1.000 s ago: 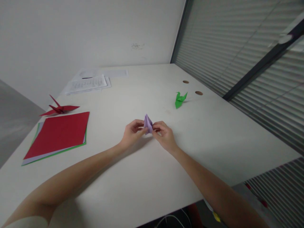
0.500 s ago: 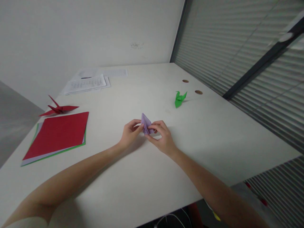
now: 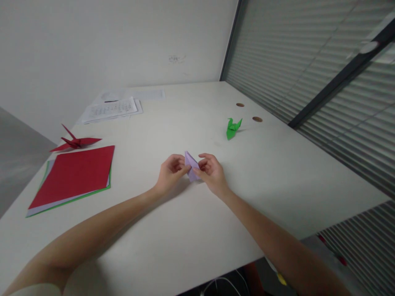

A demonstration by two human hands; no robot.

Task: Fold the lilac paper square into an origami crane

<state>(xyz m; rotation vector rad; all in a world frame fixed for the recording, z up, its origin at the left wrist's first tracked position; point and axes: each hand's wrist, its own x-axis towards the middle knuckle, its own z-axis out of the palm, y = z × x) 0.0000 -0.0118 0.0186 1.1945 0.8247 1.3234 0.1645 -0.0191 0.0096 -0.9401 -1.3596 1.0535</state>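
Observation:
A small folded piece of lilac paper [image 3: 191, 163] is held just above the white table [image 3: 197, 230] near its middle. My left hand [image 3: 170, 173] pinches its left side with curled fingers. On the right side, my right hand [image 3: 211, 174] grips the same piece between thumb and fingers. The paper's pointed tip leans up and to the left. Both forearms reach in from the bottom of the view.
A stack of coloured sheets with red on top [image 3: 74, 176] lies at the left, with a red paper crane [image 3: 75, 142] behind it. Further back right stands a green paper crane [image 3: 232, 128]. Printed white papers [image 3: 111, 109] lie at the far left. Slatted blinds [image 3: 308, 61] run along the right.
The lilac paper has been turned between my fingers, its tip tilting from upright over to the left. Both hands stayed in the same spot.

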